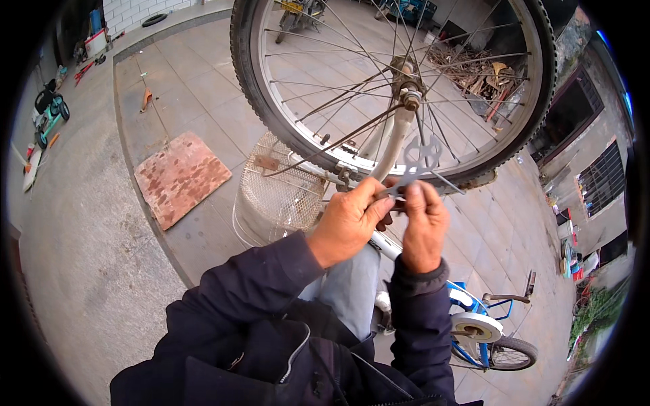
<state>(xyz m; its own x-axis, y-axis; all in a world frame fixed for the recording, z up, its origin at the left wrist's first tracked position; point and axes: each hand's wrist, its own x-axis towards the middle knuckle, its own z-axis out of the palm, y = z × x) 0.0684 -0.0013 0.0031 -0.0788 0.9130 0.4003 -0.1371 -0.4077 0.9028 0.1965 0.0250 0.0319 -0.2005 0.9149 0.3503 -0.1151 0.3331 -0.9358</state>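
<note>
My left hand (349,220) and my right hand (425,223) meet just below the bicycle wheel's lower rim. Both are closed, with fingers and thumbs pinching a flat grey multi-hole bicycle spanner (423,157). Its wide end with cut-outs points up and away from me, in front of the spokes; the end between my fingers is partly hidden. Beyond the hands rises the wheel with its black tyre (247,74). A rusty axle nut (410,99) sits at its hub, on a pale fork leg (394,145). The spanner appears apart from the nut.
Left of the fork is a wire-mesh basket (281,196). The bicycle's blue frame (482,355), white chain cover (477,327) and other wheel (518,353) lie lower right. A reddish board (181,177) rests on the paving. Dry leaves and sticks (484,78) are heaped behind the wheel.
</note>
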